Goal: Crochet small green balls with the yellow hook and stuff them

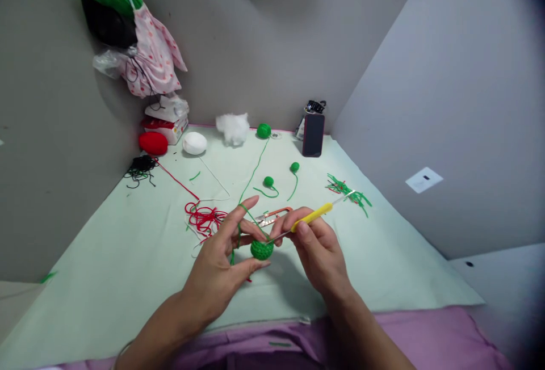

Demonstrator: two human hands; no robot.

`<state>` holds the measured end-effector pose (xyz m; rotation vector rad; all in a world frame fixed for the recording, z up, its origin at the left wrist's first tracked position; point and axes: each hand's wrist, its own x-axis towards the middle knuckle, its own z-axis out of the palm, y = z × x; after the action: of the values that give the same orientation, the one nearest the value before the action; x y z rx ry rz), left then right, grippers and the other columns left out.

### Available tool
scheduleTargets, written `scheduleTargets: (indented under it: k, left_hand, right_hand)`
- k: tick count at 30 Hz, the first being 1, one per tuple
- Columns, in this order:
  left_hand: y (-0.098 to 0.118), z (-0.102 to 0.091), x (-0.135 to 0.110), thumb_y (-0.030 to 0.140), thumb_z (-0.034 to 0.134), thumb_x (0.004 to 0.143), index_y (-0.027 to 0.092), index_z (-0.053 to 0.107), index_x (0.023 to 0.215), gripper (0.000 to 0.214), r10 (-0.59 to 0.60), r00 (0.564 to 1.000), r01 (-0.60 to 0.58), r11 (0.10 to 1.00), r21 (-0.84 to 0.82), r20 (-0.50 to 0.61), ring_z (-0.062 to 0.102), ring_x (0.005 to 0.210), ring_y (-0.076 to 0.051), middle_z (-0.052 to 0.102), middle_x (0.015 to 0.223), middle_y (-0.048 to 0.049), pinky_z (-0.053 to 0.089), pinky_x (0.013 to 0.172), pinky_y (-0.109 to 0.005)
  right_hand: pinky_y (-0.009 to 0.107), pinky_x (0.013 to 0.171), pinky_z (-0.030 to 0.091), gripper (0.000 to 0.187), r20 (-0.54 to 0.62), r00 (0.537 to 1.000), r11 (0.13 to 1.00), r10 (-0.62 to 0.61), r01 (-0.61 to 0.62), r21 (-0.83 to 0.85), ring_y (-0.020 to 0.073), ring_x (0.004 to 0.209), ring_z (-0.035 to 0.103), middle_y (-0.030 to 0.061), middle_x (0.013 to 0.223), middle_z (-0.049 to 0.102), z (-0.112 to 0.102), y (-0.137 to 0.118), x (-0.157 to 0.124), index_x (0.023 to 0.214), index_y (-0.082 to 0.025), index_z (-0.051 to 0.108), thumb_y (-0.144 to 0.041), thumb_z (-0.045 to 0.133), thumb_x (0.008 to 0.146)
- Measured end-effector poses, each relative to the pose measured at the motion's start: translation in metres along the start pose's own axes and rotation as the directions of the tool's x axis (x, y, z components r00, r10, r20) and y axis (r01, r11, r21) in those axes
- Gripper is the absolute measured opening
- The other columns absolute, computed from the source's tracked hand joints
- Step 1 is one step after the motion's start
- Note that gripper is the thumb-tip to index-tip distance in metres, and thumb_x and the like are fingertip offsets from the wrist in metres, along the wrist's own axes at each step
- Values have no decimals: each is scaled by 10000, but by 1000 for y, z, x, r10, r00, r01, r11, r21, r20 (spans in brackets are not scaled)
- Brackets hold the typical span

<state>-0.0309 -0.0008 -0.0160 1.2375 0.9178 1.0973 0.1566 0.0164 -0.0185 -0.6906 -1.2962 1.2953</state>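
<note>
We see the left hand (221,262) pinching a small green crocheted ball (261,249) between thumb and fingers. Its forefinger is raised, with a strand of green yarn (254,171) looped over the tip. The right hand (317,248) is closed on the yellow handle of a crochet hook (313,217), thumb on top. The ball sits between the two hands, just above the near middle of the mint-green table cover (128,256).

Grey walls close the table on the left, back and right. The cover's near edge meets purple cloth (426,330) at our lap. We find bare cover to the left of the left hand and to the right of the right hand. The far strip is crowded: a black thread tangle (140,168), a red yarn ball (152,143), a white yarn ball (195,143), white stuffing (233,127), a green yarn ball (263,130) and a dark phone (313,134). Loose red yarn (204,218) lies just left of the forefinger, and green scraps (349,191) lie beyond the hook's far end.

Orange-handled snips (276,215) are partly hidden behind the fingers. We cannot make out the hook's tip where it meets the ball. Green shapes at the top edge are cut off.

The hook's long axis runs from lower left at the ball to upper right, and its far end points towards the right wall.
</note>
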Motion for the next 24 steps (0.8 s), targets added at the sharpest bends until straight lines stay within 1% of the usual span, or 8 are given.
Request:
scheduleTargets:
  k: [3, 6, 9, 13, 15, 17, 19, 24]
  left_hand:
    - [0, -1, 0, 154, 776, 795, 408, 490, 1497, 799, -2, 1000, 2, 1000, 24, 13, 698, 1057, -269, 643, 986, -7, 586, 499, -199]
    - [0, -2, 1, 143, 778, 795, 382, 507, 1493, 785, 25, 1000, -26, 998, 65, 16, 695, 1024, -236, 646, 966, 0, 633, 617, -230]
    - [0, -3, 1, 132, 782, 781, 358, 518, 1492, 792, 40, 999, -40, 993, 110, 6, 684, 962, -210, 649, 939, 7, 651, 689, -260]
    - [-2, 0, 1, 173, 778, 774, 340, 513, 1504, 795, -4, 1000, 6, 993, 117, -20, 672, 898, -227, 647, 933, -5, 615, 531, -253]
    - [-4, 4, 1, 172, 785, 762, 333, 520, 1498, 799, -12, 997, 18, 996, 86, -73, 685, 897, -221, 653, 938, -3, 620, 566, -255]
    - [-7, 8, -1, 162, 796, 755, 325, 545, 1476, 781, -1, 991, 6, 999, 35, -134, 701, 903, -199, 662, 947, 6, 642, 706, -277]
    - [-8, 10, -3, 186, 815, 766, 316, 570, 1454, 742, 10, 983, -15, 1000, -26, -181, 709, 932, -188, 675, 975, 3, 631, 810, -284]
    - [-1, 10, -12, 326, 809, 868, 325, 582, 1449, 624, -31, 987, 8, 990, -143, -160, 697, 1037, -198, 696, 1146, -40, 601, 800, -236]
  right_hand:
    - [370, 812, 563, 292, 42, 999, 996, -17, 20, -82, 198, 820, 662, 63, 914, 740, -4, -4, -1, 964, -215, 685, -463, 553, 1045]
    - [350, 824, 564, 268, 90, 994, 975, -66, 84, -206, 192, 875, 681, 58, 961, 735, -7, -12, -2, 997, -225, 697, -401, 511, 1073]
    - [360, 853, 563, 244, 173, 976, 892, -136, 196, -406, 197, 919, 698, 53, 959, 737, -7, -21, -3, 1039, -240, 701, -291, 467, 1089]
    - [363, 819, 591, 233, 328, 905, 688, -272, 421, -592, 205, 891, 725, 63, 949, 758, -6, -25, -6, 1120, -240, 688, -159, 481, 1049]
    - [361, 800, 611, 267, 402, 848, 545, -345, 530, -649, 214, 899, 736, 89, 988, 777, -5, -21, -8, 1192, -226, 674, -112, 504, 1020]
    - [379, 799, 630, 325, 459, 790, 397, -405, 605, -690, 234, 933, 748, 117, 1047, 793, -4, -16, -11, 1275, -218, 656, -94, 533, 1000]
    - [398, 808, 648, 355, 498, 744, 273, -445, 643, -716, 250, 977, 756, 129, 1098, 800, -2, -13, -14, 1318, -228, 652, -108, 566, 995]
    - [323, 868, 660, 271, 516, 655, 15, -551, 626, -779, 202, 1017, 753, 113, 1083, 794, 6, -13, -20, 1153, -173, 745, -34, 614, 961]
